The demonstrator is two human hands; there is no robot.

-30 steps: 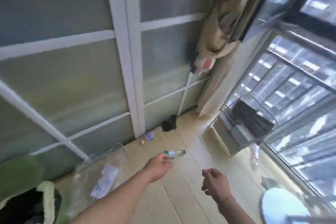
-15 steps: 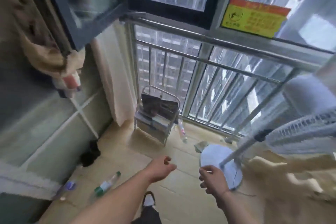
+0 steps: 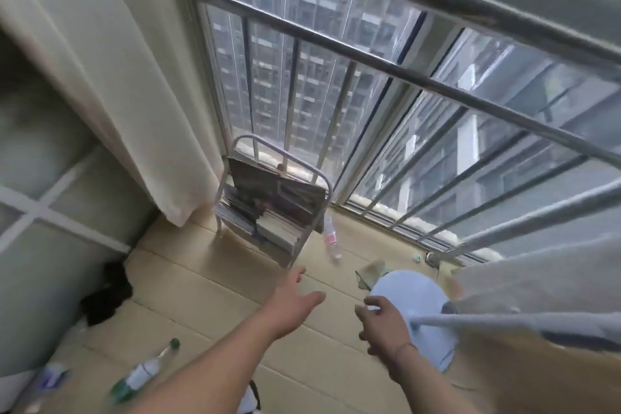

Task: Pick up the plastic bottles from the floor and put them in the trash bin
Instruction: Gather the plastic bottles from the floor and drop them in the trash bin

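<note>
Below, clear ribbed bottle point(image 3: 331, 239) — smooth tiles, both hands empty.

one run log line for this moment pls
left hand open, empty | right hand open, empty | clear pink-label plastic bottle on floor | green-capped plastic bottle on floor

bottle point(image 3: 331, 239) on floor right of rack point(image 3: 272, 208), 2nd bottle point(image 3: 144, 371) near left, curtain point(image 3: 111, 77) behind

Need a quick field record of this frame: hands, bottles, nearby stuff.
left hand: open, empty, reaching forward
right hand: open, empty
bottle with red label: on floor beside metal rack
bottle with green cap: lying on floor, lower left
fan base: round, white, under right hand
trash bin: not in view
</note>
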